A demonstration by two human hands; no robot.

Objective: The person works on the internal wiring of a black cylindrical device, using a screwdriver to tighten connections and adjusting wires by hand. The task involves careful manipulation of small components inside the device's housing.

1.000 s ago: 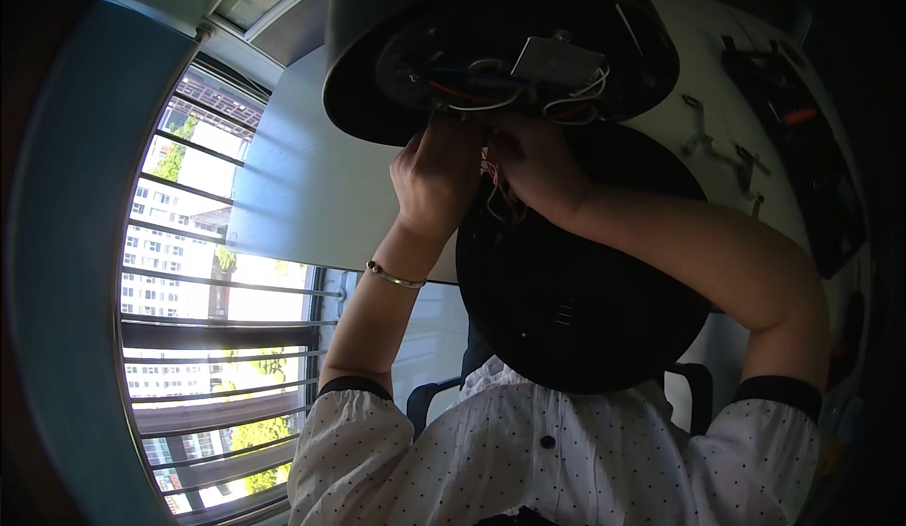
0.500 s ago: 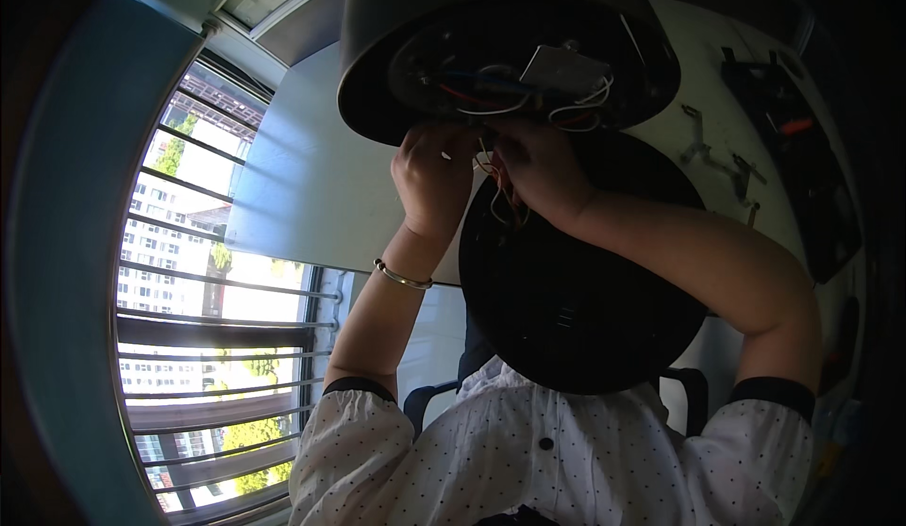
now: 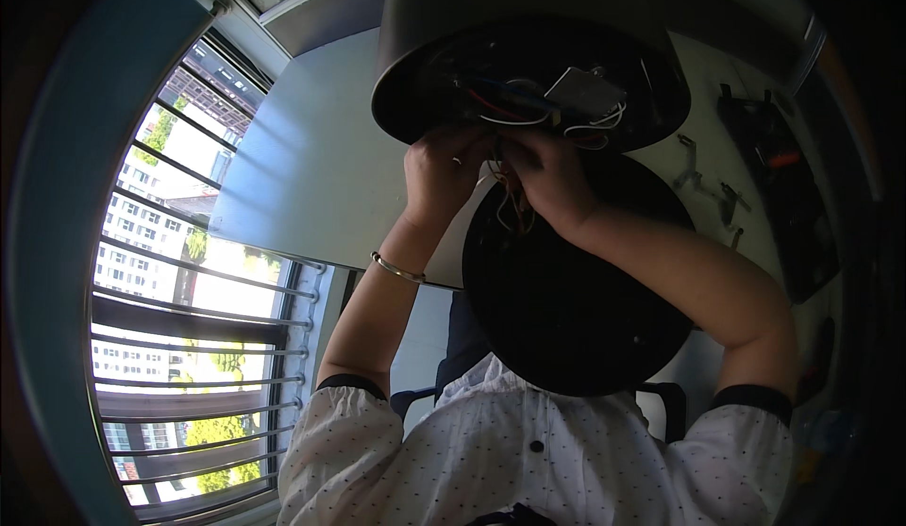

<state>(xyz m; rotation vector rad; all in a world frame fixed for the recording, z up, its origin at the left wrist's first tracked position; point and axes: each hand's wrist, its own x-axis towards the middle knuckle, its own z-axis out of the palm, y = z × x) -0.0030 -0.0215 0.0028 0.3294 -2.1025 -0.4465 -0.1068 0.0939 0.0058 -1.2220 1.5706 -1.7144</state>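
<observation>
A large dark cylindrical housing lies with its open end towards me. Inside it are a silver rectangular box and white, red and blue wires. A round black cover lies below, reaching towards my lap. Thin orange and white wires run from between my hands down to the cover. My left hand is closed at the housing's lower rim, fingertips pinched on the wires. Close beside it, my right hand is also pinched on the wires. The exact point of grip is hidden by my fingers.
Under the housing is a pale table with a curved edge. At the right lie several metal fittings and a black tool case with a red item in it. A barred window is on the left.
The whole view has shifted slightly, so the housing appears a little further right and lower. Both hands stay together at the wires with only small finger movement.
</observation>
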